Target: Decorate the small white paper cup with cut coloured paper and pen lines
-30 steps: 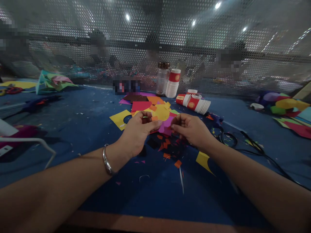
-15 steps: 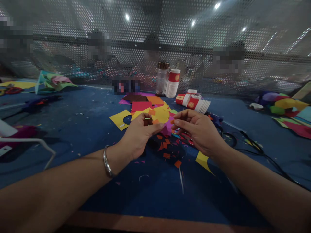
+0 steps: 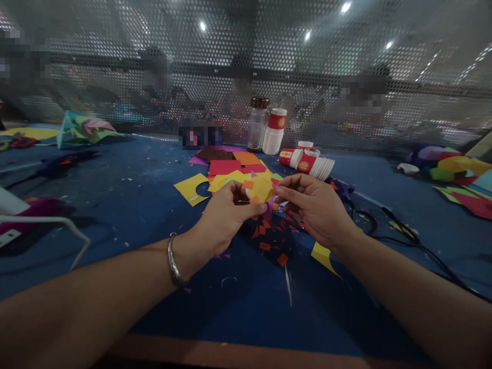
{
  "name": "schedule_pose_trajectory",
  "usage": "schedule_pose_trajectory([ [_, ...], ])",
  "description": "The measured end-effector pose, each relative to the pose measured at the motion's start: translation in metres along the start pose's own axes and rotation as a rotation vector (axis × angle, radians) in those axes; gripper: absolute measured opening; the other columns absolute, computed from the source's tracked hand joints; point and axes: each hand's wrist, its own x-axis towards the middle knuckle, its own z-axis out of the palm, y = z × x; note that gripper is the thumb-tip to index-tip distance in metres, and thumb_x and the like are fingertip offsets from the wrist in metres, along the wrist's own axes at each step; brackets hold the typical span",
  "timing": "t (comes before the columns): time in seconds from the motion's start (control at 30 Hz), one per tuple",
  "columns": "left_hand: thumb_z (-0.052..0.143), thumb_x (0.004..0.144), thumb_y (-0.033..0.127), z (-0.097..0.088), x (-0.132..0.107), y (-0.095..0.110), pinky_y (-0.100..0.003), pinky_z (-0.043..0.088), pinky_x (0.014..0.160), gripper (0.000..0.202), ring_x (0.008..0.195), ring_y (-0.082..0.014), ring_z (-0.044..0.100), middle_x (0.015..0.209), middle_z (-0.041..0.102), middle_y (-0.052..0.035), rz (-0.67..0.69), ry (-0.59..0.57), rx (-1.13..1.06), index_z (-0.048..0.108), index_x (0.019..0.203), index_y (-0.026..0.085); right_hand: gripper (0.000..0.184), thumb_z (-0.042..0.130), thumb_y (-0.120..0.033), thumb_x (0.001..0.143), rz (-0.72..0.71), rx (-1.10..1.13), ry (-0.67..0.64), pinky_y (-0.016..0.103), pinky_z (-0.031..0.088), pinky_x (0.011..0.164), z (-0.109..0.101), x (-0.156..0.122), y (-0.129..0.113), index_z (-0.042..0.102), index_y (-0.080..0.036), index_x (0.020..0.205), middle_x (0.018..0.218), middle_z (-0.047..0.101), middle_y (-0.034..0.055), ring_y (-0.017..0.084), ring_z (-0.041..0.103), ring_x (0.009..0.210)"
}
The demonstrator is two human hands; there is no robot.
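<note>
My left hand (image 3: pixel 226 218) is closed on a yellow paper disc (image 3: pixel 261 189), thumb along its lower edge and fingers behind. Small orange paper squares (image 3: pixel 248 184) sit at the disc's rim. At the disc's right side, the fingertips of my right hand (image 3: pixel 313 205) are pinched together on a small orange paper piece (image 3: pixel 274 189), mostly covered by the fingers. Below the hands, orange paper scraps (image 3: pixel 264 246) are scattered on the blue table. Behind the disc lie red paper sheets (image 3: pixel 225 167) and a yellow sheet with a round cutout (image 3: pixel 188 189).
A lidded clear bottle (image 3: pixel 257 125) and a stack of paper cups (image 3: pixel 274 133) stand at the back; more cups (image 3: pixel 313 165) lie beside them. Black cables (image 3: pixel 400 230) run along the right. A white cord (image 3: pixel 65 223) and red scissors (image 3: pixel 23 142) are at left. Perforated metal panels (image 3: pixel 215 77) close off the back.
My left hand has moved the disc slightly right and tilted it. The fingertips of my right hand now meet the disc's right edge, where a small gap showed before.
</note>
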Motion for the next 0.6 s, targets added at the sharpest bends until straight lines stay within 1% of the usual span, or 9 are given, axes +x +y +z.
schedule_pose_trajectory([
  [0.1, 0.093, 0.052, 0.01, 0.0007, -0.0005, -0.0004, -0.035, 0.051, 0.085, 0.053, 0.079, -0.0154, 0.066, 0.085, 0.069, 0.0014, -0.004, -0.005, -0.007, 0.058, 0.09, 0.019, 0.029, 0.087, -0.034, 0.067, 0.018, 0.03, 0.023, 0.026, 0.056, 0.06, 0.0018, -0.0011, -0.0016, 0.067, -0.02, 0.081, 0.072, 0.067, -0.0014, 0.012, 0.066, 0.068],
  [0.23, 0.092, 0.053, 0.009, 0.0013, 0.0, -0.0005, -0.037, 0.051, 0.087, 0.051, 0.08, -0.016, 0.067, 0.088, 0.072, 0.0002, -0.001, 0.014, 0.002, 0.058, 0.089, 0.018, 0.028, 0.088, -0.03, 0.065, 0.058, 0.079, 0.038, 0.024, 0.054, 0.057, 0.0032, -0.0019, -0.0038, 0.068, -0.019, 0.08, 0.071, 0.067, -0.0021, 0.011, 0.064, 0.064],
  [0.43, 0.093, 0.052, 0.011, 0.0006, 0.0019, -0.0008, -0.034, 0.049, 0.083, 0.053, 0.079, -0.0155, 0.066, 0.088, 0.07, -0.0005, -0.002, 0.004, -0.001, 0.057, 0.09, 0.018, 0.031, 0.089, -0.034, 0.062, 0.035, 0.082, 0.05, 0.025, 0.053, 0.057, 0.002, -0.0011, -0.0019, 0.067, -0.02, 0.079, 0.07, 0.065, -0.0028, 0.011, 0.063, 0.064],
  [0.6, 0.091, 0.055, 0.01, 0.001, 0.0004, -0.0007, -0.033, 0.05, 0.084, 0.049, 0.081, -0.0151, 0.066, 0.092, 0.071, -0.002, -0.005, 0.0, 0.016, 0.059, 0.092, 0.017, 0.03, 0.088, -0.036, 0.066, 0.02, 0.03, 0.015, 0.025, 0.054, 0.059, 0.0025, -0.0012, -0.0013, 0.066, -0.021, 0.08, 0.071, 0.065, -0.0022, 0.011, 0.062, 0.066],
])
